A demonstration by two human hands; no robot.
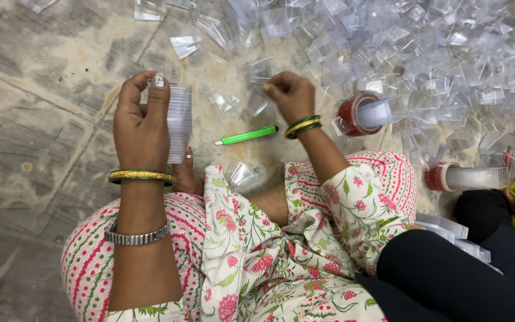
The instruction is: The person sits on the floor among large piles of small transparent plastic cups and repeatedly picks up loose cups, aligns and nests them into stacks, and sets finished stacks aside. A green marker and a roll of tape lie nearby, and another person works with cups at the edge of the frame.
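Clear cup stack (179, 122) held in left hand (141, 128), grip closed round it; right hand (290, 95) pinched on one clear cup (258, 101) over floor (37, 137), near green cutter (247, 135).

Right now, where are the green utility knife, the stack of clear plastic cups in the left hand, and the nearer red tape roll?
green utility knife (247, 135): head view, middle of its handle.
stack of clear plastic cups (179, 122): head view, ribbed side of the stack.
nearer red tape roll (436, 177): head view, red outer rim.

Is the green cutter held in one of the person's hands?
No, the green cutter lies on the floor between the left hand and the right hand.
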